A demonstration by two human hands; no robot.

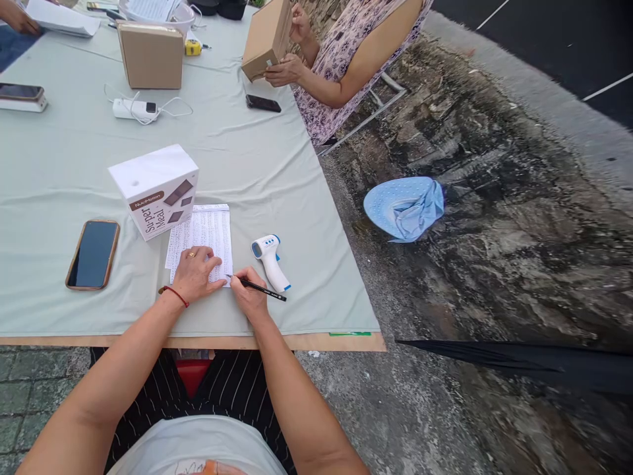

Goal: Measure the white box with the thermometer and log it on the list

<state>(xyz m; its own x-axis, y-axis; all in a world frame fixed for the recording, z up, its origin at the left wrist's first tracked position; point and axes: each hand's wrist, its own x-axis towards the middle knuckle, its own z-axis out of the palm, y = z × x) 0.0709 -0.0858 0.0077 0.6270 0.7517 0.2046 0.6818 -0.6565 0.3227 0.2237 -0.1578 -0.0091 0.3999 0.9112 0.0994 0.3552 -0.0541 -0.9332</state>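
Observation:
My left hand [198, 272] lies on a printed sheet [217, 231] covered in small rows of text, its fingers resting on the paper and the thumb pointing right. A slim black pen [267, 290] is gripped in my right hand [250, 297], its tip at the sheet's lower right edge. Behind the paper stands a white box [161, 181] marked "Super Meal", overlapping part of the sheet. A white and blue infrared thermometer [271, 262] rests right of my right hand. Left of the box is a smartphone [93, 254] in a brown case, its screen dark.
Pale green cloth [59, 178] covers the table. Farther back are a white device with a cable [136, 110], a cardboard box [151, 56], a yellow tape measure [194, 47] and a black phone [263, 103]. Another person holds a carton [267, 39]. A blue hat [405, 208] lies on the rock.

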